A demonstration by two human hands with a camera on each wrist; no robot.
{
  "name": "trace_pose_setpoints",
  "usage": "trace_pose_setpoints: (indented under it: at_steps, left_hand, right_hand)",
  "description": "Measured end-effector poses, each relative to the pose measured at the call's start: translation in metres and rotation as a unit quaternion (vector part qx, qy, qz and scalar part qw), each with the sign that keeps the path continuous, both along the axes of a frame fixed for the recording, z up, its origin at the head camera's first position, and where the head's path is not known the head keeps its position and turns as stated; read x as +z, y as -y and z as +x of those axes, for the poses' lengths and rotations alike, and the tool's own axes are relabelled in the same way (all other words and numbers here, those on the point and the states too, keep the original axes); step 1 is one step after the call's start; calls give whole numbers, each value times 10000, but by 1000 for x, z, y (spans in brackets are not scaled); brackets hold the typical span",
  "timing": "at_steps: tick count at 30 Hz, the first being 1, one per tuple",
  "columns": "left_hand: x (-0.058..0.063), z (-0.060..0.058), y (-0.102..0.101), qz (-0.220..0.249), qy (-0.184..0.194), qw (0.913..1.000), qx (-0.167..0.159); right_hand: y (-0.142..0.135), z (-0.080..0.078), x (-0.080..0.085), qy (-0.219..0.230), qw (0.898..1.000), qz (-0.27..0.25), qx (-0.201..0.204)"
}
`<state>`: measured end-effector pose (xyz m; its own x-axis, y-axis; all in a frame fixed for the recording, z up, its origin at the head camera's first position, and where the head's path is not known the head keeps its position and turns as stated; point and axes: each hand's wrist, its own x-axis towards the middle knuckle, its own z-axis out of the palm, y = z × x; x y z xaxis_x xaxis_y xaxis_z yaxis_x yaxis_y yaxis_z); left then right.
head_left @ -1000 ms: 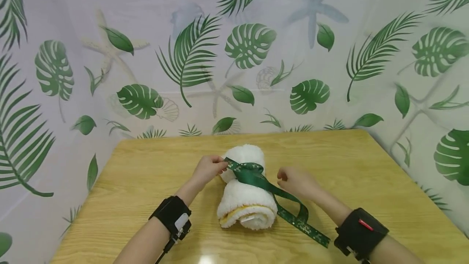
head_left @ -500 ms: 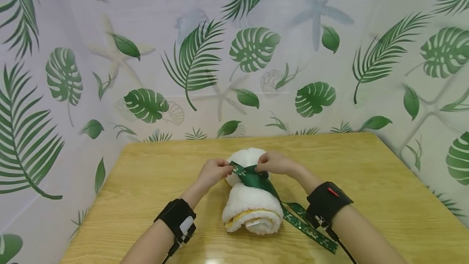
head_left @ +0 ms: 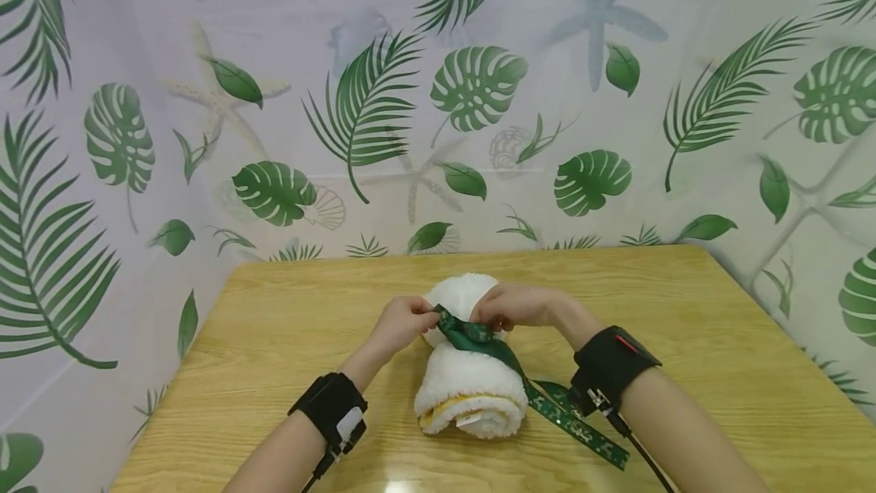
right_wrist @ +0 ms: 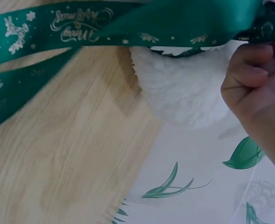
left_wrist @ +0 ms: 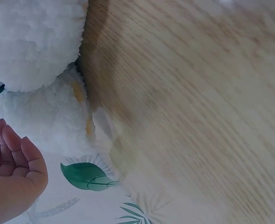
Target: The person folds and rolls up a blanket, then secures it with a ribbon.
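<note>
A rolled white fluffy towel (head_left: pixel 472 383) with a yellow edge lies on the table, drawn in at its middle by a green ribbon (head_left: pixel 489 348). At the ribbon's upper left end, my left hand (head_left: pixel 405 323) pinches it between thumb and fingers. My right hand (head_left: pixel 523 304) reaches over the towel's far part, its curled fingers holding the ribbon near the middle; its fingertips are partly hidden. In the right wrist view, gold and white print with "Merry Christmas" shows on the ribbon tails (right_wrist: pixel 58 28), beside the curled right hand (right_wrist: pixel 258 84).
A light wooden table (head_left: pixel 287 326) carries everything. Behind it hangs a white cloth (head_left: pixel 520 196) printed with green leaves. Two ribbon tails (head_left: pixel 575 424) trail over the table to the right, passing near the right wrist's black band (head_left: pixel 616 364).
My right hand has come in from the right side to the ribbon's middle, and the loop there has become smaller and bunched. My left hand keeps its pinch on the ribbon end.
</note>
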<state>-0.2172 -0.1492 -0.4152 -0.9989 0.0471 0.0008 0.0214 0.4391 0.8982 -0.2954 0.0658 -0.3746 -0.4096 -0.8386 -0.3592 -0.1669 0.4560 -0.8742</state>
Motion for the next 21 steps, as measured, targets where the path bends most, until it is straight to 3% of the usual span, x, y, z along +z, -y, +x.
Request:
trace_pose_setpoints:
  at_steps: [6, 15, 21]
  left_hand:
    - [1, 1, -1, -70, -24, 9999, -93]
    - [2, 0, -3, -414, -27, 9989, -210]
    - [3, 0, -2, -442, -18, 9987, -268]
  right_hand:
    - [9, 2, 6, -263, 9973, 648, 232]
    - [22, 6, 15, -1409, 9774, 1431, 656]
    - [25, 5, 18, -1170, 9754, 1590, 977]
